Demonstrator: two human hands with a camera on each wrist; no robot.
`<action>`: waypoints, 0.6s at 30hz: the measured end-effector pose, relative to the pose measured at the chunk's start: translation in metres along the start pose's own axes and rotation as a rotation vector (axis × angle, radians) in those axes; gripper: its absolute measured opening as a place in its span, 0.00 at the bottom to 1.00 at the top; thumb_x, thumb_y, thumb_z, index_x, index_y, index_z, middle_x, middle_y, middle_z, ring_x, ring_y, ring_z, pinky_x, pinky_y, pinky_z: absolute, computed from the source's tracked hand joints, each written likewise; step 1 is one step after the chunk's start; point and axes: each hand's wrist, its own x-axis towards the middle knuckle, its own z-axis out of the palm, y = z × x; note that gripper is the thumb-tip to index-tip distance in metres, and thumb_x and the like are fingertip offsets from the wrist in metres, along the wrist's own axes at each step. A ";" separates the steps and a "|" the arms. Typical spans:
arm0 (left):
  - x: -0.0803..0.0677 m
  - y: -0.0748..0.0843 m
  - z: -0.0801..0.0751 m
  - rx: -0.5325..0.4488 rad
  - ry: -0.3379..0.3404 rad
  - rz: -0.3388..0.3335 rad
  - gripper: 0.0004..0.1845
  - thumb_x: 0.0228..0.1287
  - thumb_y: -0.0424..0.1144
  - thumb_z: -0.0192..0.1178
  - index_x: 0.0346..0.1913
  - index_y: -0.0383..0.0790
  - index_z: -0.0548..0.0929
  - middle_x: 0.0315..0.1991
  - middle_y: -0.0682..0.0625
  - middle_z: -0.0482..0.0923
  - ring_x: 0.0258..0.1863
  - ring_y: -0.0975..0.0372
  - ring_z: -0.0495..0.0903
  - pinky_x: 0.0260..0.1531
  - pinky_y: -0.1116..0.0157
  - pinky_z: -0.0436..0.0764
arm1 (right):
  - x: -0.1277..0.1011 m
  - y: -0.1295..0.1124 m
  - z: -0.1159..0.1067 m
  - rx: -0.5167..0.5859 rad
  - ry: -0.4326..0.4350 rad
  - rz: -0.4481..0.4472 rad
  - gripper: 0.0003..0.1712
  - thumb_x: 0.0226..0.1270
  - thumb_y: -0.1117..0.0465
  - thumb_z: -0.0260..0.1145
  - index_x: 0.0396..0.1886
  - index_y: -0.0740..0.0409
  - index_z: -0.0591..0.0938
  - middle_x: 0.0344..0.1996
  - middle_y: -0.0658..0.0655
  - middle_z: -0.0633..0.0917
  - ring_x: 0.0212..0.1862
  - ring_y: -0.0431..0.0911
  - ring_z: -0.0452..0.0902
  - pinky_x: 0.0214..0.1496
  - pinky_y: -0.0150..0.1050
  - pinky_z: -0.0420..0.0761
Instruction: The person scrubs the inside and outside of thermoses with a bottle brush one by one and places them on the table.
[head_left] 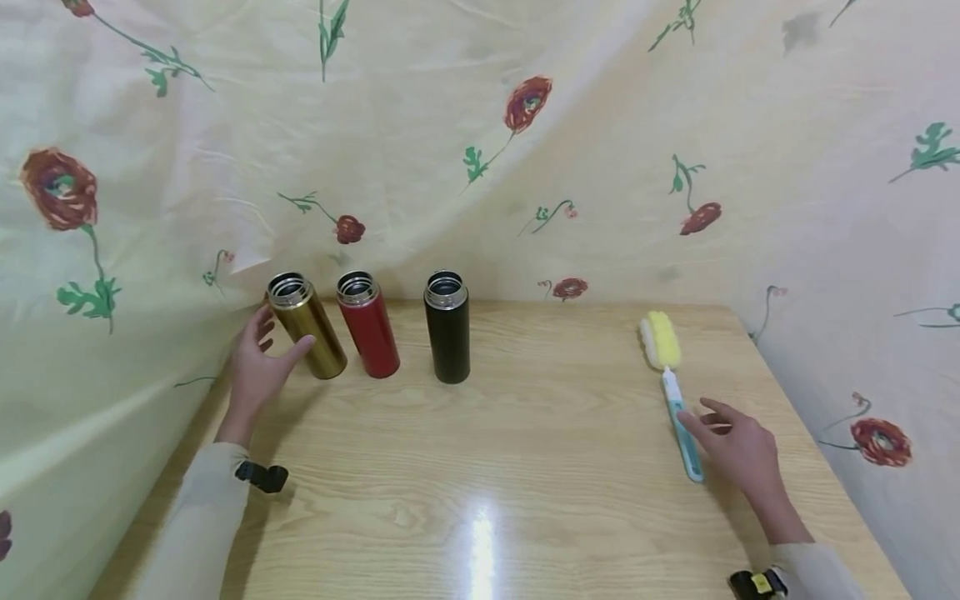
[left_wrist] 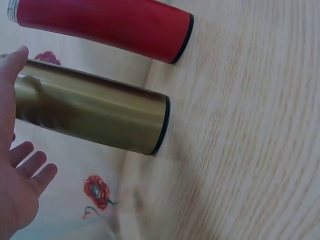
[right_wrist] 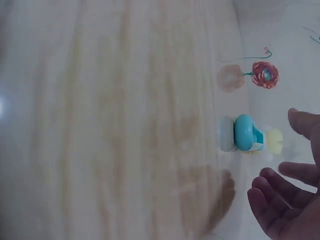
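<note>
A red flask point(head_left: 368, 324) and a black flask point(head_left: 447, 326) stand upright and lidless near the back of a wooden table point(head_left: 525, 500), apart from each other. A pale cloth printed with red flowers point(head_left: 525, 125) hangs behind and on both sides.

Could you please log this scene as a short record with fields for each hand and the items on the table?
left hand: open, thumb touching the gold flask
right hand: open, at the bottle brush handle, not gripping
other flasks: red flask, black flask, upright, lids off
surface: wooden table
</note>
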 end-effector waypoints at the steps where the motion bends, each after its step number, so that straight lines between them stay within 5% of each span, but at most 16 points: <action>1: 0.001 0.000 0.001 -0.006 0.002 -0.001 0.49 0.60 0.51 0.74 0.79 0.43 0.60 0.77 0.42 0.63 0.74 0.44 0.64 0.70 0.43 0.66 | 0.000 0.001 0.000 -0.003 -0.005 0.008 0.42 0.71 0.37 0.64 0.66 0.70 0.76 0.48 0.71 0.87 0.49 0.66 0.85 0.41 0.54 0.80; 10: 0.006 -0.004 0.006 -0.031 0.015 -0.020 0.47 0.59 0.50 0.75 0.77 0.40 0.63 0.74 0.42 0.67 0.72 0.47 0.67 0.69 0.45 0.69 | 0.000 -0.002 -0.001 -0.033 -0.131 0.117 0.47 0.69 0.32 0.63 0.63 0.72 0.78 0.48 0.73 0.86 0.46 0.63 0.83 0.36 0.43 0.77; 18: 0.008 -0.007 0.011 -0.049 -0.018 -0.031 0.48 0.60 0.49 0.74 0.77 0.36 0.62 0.73 0.38 0.67 0.72 0.46 0.66 0.70 0.43 0.68 | -0.002 -0.006 -0.002 -0.049 -0.150 0.134 0.39 0.68 0.37 0.67 0.53 0.71 0.84 0.38 0.64 0.88 0.36 0.51 0.82 0.33 0.38 0.75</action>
